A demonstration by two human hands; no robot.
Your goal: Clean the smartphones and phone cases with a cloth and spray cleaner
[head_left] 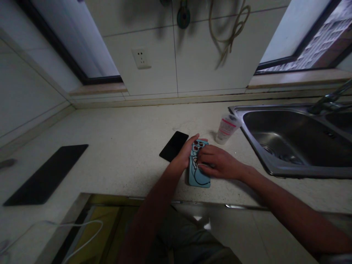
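A phone in a light-blue case (202, 179) with a black line drawing faces me with its camera side, above the counter's front part. My left hand (186, 153) grips its left edge, thumb along the side near the cameras. Over the middle of the case lie the curled fingers of my right hand (216, 161); its thumb and forefinger close on a small part at the drawing that I cannot make out. Just left of my left hand, a flat black tablet-like slab (174, 145) rests on the counter. A clear plastic cup with pink print (226, 129) stands beyond my right hand.
A steel sink (254, 146) with a tap (330, 102) is set into the counter (123, 146) at right. A dark flat panel (46, 176) lies at left, with a white cable (82, 222) near the front edge. A socket (141, 58) is on the wall.
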